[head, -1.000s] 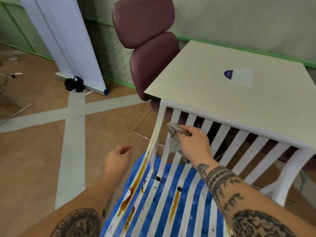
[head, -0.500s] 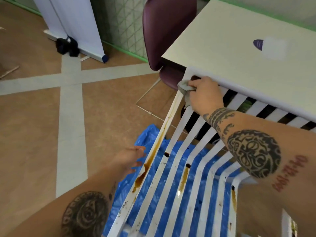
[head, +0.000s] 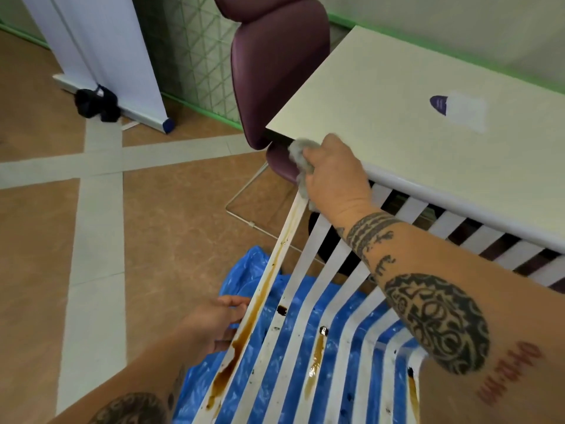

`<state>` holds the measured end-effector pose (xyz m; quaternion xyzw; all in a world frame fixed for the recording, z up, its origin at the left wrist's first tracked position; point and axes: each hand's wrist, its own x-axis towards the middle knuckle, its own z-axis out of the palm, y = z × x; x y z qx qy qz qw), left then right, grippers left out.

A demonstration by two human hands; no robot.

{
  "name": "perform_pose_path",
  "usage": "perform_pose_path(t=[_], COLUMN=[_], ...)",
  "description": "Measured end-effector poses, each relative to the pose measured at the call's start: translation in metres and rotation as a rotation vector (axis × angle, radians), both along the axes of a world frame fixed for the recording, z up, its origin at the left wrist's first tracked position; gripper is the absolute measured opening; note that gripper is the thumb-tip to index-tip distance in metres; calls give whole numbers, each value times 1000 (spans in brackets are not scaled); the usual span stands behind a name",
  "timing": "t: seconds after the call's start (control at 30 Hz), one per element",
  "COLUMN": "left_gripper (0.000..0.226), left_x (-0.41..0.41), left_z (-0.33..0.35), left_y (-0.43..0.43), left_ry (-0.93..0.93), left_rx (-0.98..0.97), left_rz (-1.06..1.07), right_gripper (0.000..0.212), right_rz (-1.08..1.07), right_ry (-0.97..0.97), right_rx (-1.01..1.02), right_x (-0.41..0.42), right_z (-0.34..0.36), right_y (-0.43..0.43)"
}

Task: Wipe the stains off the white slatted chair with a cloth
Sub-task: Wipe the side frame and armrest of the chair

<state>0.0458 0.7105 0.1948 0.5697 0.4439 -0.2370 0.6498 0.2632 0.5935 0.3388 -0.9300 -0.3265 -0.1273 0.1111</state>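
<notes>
Brown floor [head: 153, 240], blue sheet [head: 244, 276] under chair [head: 307, 258]. Chair: likely rigid, light; stained rail [head: 273, 261]; hold by rail. Cloth [head: 301, 153]: soft, limp, bunched in right hand [head: 333, 175] at rail top. Left hand [head: 214, 322] at rail, grip unclear.

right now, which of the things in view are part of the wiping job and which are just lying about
In the job: white slatted chair, its brown stains, grey cloth gripped in the right hand, left hand holding the chair's side rail.
Just lying about: maroon chair, table, white banner stand, black bundle on the floor.
</notes>
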Motion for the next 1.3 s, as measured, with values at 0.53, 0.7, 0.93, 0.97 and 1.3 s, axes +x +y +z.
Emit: perform_pose_path(t=[0.53,0.7,0.93,0.97,1.3], left_gripper=[17,17,19,22,35], left_x=[-9,-9,-8,-8,-16], left_z=[8,7,12,13,9], left_y=[-2,-3,-3,-3,7], left_ry=[-52,-45,-27,-26,-57], left_rx=[-8,-6,-9,-10,-17], left_rz=[4,29,10,-1,-20], right_gripper=[28,29,11,17,20], right_rz=[-27,-33,23,34,-452], right_ry=[295,125,350,365,612], right_rx=[30,32,-2,-21,705], right_x=[-65,-26,-98,-106,-110], right_z=[-59,-36,-115,-123,-101], right_y=[-9,2,-8,-10,-37])
